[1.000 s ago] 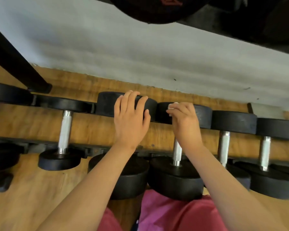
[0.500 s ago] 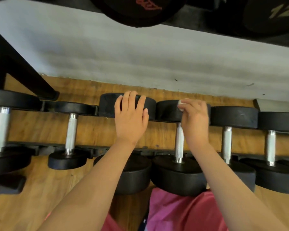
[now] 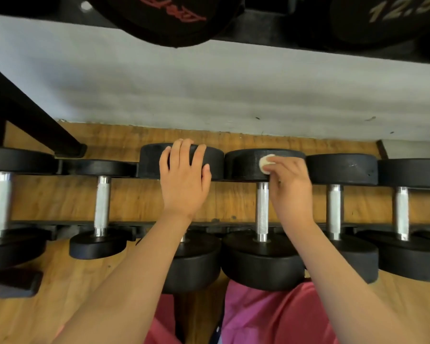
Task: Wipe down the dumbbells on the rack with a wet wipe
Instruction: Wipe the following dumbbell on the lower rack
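Dumbbells (image 3: pixel 262 207) lined rack (image 3: pixel 47 223) above wood floor (image 3: pixel 60 306), grey wall (image 3: pixel 209 95); your right hand (image 3: pixel 292 184) pinched wet wipe (image 3: pixel 265 163), left hand (image 3: pixel 184 184) rested fingers-spread.

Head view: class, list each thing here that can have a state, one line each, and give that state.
Left hand, resting on the far head of a black rubber dumbbell with a steel handle.
Right hand, pinching the wipe.
Small white wet wipe, wadded, pressed against the far head of the neighbouring black dumbbell.
Other black dumbbells, lying side by side, untouched.
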{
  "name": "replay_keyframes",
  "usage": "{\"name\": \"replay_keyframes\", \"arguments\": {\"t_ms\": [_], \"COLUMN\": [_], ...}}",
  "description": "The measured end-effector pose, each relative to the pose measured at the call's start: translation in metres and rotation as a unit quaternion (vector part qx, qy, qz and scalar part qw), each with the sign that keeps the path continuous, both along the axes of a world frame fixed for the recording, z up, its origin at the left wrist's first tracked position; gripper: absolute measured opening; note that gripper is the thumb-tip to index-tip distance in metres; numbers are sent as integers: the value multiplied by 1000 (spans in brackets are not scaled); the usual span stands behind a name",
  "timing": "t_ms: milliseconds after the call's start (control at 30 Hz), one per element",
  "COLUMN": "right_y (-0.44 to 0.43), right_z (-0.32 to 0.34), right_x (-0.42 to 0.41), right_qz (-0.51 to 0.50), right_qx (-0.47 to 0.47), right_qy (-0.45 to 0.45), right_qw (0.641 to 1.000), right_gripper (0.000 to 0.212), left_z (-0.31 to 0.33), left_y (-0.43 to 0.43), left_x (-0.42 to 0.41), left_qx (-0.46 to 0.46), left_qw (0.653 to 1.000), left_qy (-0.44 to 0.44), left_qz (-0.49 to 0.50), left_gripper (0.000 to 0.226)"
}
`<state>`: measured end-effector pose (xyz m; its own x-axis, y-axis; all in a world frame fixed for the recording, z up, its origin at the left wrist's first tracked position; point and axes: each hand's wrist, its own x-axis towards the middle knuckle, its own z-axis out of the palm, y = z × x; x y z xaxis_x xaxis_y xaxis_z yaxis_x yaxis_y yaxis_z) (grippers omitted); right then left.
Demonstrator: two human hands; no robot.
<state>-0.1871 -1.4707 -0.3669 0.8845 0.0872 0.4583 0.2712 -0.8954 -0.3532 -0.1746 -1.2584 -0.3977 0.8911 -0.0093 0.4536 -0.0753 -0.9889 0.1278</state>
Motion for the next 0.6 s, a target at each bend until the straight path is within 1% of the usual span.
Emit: {"name": "replay_keyframes", "arguments": {"t_ms": [100,167,267,333,400,467,533,600], "right_y": [-10,-4,19,27,25,10,-13,-33], "right_z": [3,1,2,-1,-2,0,5,8], "right_x": [-1,4,11,10,4,-1,-3,-3], "right_qz": [-94,-116,-68,-24,13,35,8,-73], "right_qx": [80,108,95,62,45,43,53,82], "right_qy": [-1,-1,6,38,66,62,46,51], "right_qw": [992,987,993,997,997,997,998,993], "right_gripper": [17,18,20,23,24,22,19,18], "left_z": [-2,-3,1,6,11,14,15,15], "left_y": [0,-2,-5,-5,-4,-4,-5,-5], "left_x": [-1,-3,-5,-6,-9,-9,-9,-8], "left_qx": [-26,-47,-72,-73,-66,-63,-69,-67], "left_qw": [999,998,997,997,997,996,995,995], "left_qy": [-22,-28,-8,21,46,65,72,69], "left_qz": [-4,-5,6,15,21,17,14,13], "left_gripper": [36,36,44,50,52,52,51,52]}}
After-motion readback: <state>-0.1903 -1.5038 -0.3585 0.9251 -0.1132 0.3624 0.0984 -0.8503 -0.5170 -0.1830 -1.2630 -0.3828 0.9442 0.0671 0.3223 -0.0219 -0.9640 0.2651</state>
